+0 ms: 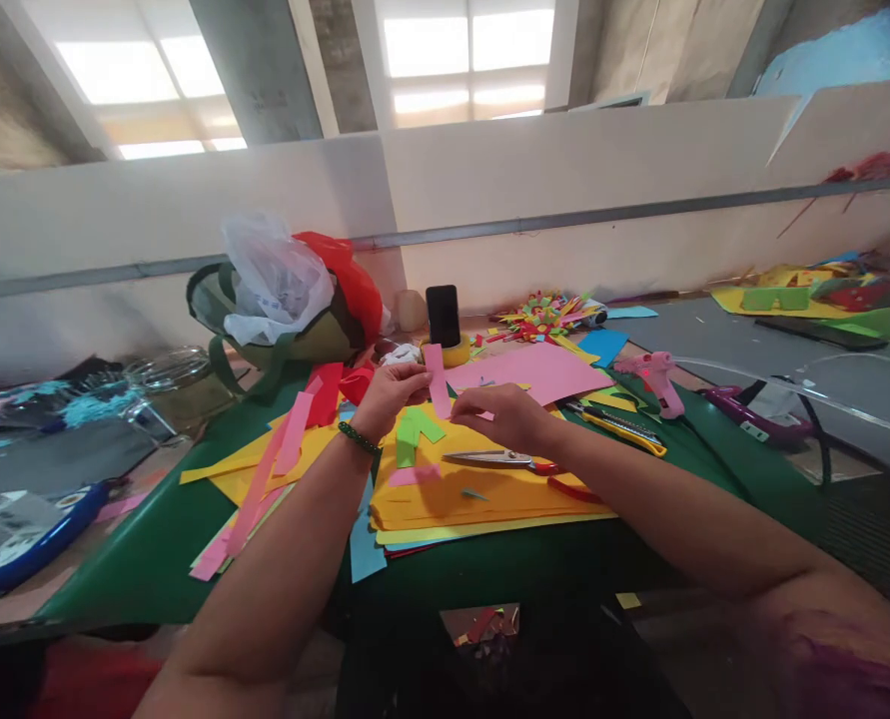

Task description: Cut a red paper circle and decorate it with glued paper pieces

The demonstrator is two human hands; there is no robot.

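A short pink paper strip (pixel 437 382) stands upright between my two hands. My left hand (pixel 394 395), with a dark beaded bracelet at its wrist, pinches the strip's left edge. My right hand (pixel 505 413) is closed with its fingertips at the strip's lower right corner; whether they grip it is hard to tell. Below them lies a stack of orange-yellow sheets (pixel 481 504). On it rest scissors (pixel 489 457) with red handles, partly under my right wrist, green paper pieces (pixel 409 439) and a pink scrap (pixel 415 475).
A yellow utility knife (pixel 620 429) and a pink glue gun (pixel 658 379) lie to the right. Behind stand a phone (pixel 443 315) and a pile of colourful paper strips (pixel 545 318). Long pink strips (pixel 265 479) and a bag (pixel 287 345) are on the left.
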